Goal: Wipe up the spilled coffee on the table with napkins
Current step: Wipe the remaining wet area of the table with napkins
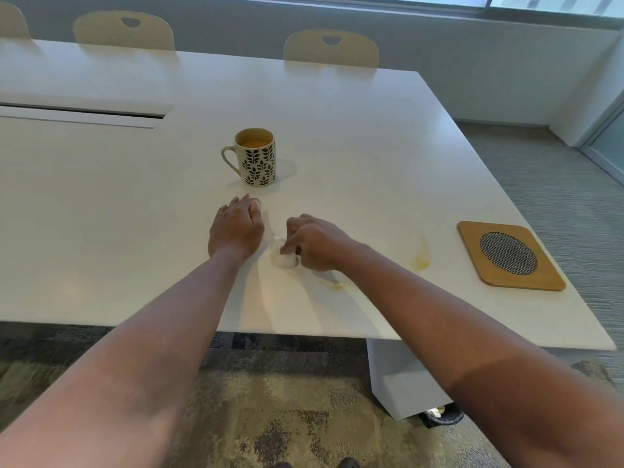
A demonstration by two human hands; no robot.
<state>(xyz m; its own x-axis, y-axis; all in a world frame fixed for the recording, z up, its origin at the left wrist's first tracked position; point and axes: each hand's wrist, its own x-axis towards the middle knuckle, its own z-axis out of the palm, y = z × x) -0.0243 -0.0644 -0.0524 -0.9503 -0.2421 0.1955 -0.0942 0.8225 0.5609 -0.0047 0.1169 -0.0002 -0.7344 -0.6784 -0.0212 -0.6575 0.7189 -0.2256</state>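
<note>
The right hand (315,243) pinches a crumpled napkin (284,256) against the white table (371,146), near the front edge. Left hand (236,228) rests flat, fingers together. Coffee streaks (422,258) lie farther right.

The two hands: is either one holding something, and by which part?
The right hand grips a crumpled white napkin by its upper part, pressing it on the table. The left hand rests flat and holds nothing.
</note>
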